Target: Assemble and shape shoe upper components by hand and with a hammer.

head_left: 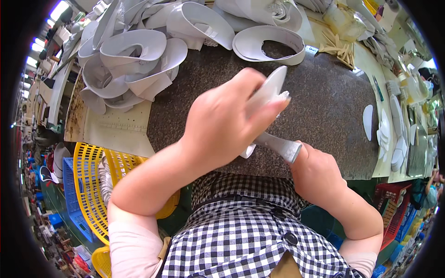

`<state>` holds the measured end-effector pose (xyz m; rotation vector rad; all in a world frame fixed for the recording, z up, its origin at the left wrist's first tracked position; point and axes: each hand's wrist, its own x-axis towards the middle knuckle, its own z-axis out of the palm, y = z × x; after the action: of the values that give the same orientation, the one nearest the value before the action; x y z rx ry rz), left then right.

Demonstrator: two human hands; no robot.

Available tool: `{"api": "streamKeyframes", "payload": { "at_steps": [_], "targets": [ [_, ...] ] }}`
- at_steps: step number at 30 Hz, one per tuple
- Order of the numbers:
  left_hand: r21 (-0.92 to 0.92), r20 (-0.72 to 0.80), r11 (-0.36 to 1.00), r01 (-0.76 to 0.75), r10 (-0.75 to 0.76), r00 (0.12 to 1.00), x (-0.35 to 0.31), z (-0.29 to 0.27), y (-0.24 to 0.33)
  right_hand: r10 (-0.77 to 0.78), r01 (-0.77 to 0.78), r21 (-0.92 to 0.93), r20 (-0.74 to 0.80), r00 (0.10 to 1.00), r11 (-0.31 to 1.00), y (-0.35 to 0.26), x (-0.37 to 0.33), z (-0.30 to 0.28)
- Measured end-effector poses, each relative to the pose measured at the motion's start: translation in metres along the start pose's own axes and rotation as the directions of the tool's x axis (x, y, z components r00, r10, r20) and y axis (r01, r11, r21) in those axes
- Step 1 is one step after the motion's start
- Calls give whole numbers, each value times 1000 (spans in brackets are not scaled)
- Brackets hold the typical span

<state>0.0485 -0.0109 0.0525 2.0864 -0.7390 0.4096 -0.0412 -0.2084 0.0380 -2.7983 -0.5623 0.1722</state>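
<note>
At the far left, below table level, a blue crate stands beside a yellow slotted basket, which contains stacked pale pieces (material not identifiable). Above the basket, white curved pieces with open centres are heaped along the table's left and far edges. The left hand, partly blurred, is closed around a white flat piece positioned above the dark speckled board; the piece's narrow tip projects beyond the fingers. To its right, a grey metal tool with a flared end extends from the right hand, whose fingers are curled tight on it. Beyond the board, a translucent yellowish container sits near tan strips; its contents cannot be determined. Farther right, loose white pieces lie on the table, with a red crate below; its load is unclear.
</note>
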Motion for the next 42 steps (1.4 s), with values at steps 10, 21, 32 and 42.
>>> {"api": "streamKeyframes", "payload": {
  "at_steps": [10, 21, 32, 42],
  "targets": [
    [-34, -140, 999, -26, 21, 990, -14, 17, -21, 171, -167, 40, -266, 949, 985, 23, -8, -5],
    [-35, -29, 992, 123, -124, 992, -104, 0, -35, 122, -110, 120, -94, 988, 987, 14, -17, 2],
    [-139, 132, 987, 80, -61, 989, -117, -12, -38, -1, 26, 93, -259, 966, 995, 6, -21, 8],
    [-129, 126, 992, 12, 4, 992, -118, -12, -39, -12, 38, 172, -149, 989, 984, -2, -16, 14]
  ]
}}
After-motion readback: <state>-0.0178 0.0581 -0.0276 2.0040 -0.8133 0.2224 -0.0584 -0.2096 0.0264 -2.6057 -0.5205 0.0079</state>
